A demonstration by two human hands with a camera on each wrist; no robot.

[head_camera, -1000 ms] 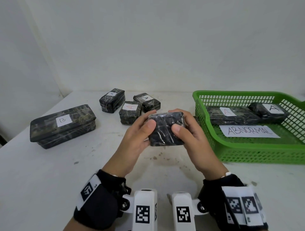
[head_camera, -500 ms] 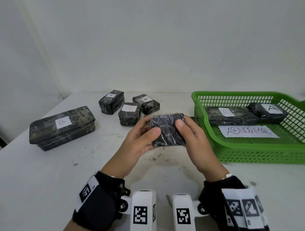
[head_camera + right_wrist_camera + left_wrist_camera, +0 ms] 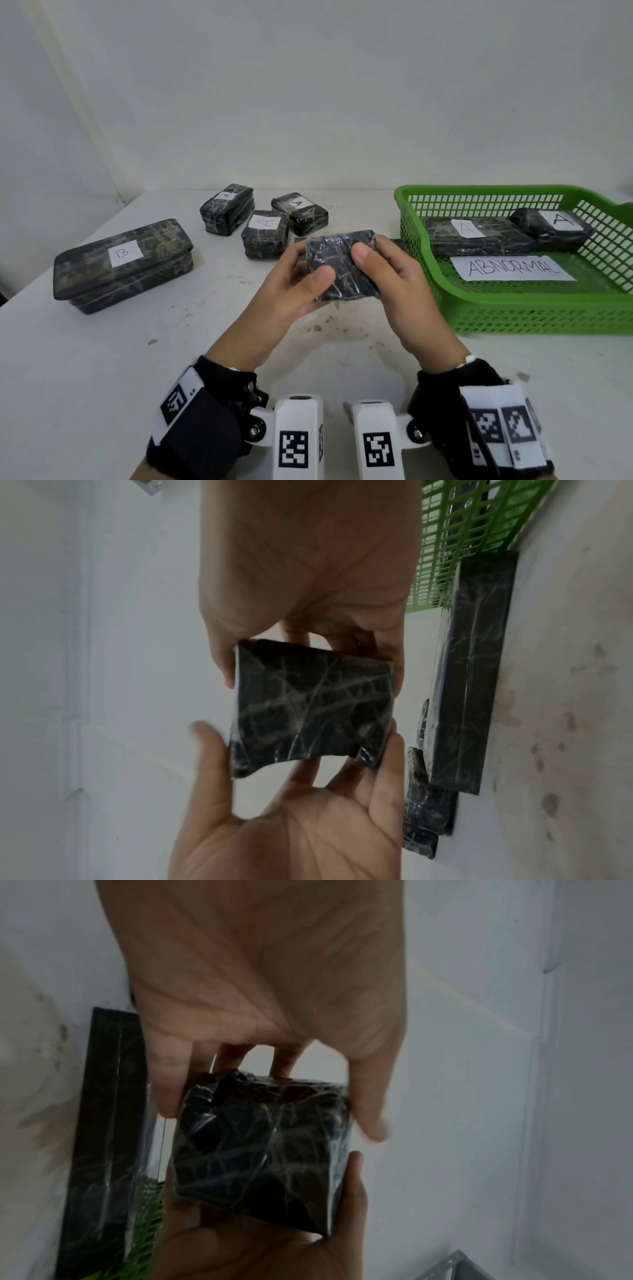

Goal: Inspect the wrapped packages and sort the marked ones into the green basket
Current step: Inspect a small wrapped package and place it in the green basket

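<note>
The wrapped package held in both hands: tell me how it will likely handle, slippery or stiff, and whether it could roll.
The wrapped package probably stays stiff: its edges look straight between the left hand and right hand. The glossy, wrinkled film may be somewhat slippery, so a firm grip seems wise. Being flat-sided, it is unlikely to roll.

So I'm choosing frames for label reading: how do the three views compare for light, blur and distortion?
Head view: bright, even light, sharp; the labels in the green basket are readable, with wide-angle bending at the edges. Left wrist view: dim and soft, the left hand blurred over the held package. Right wrist view: dim too, but the wrap creases show; the left hand's fingertips are smeared.
</note>
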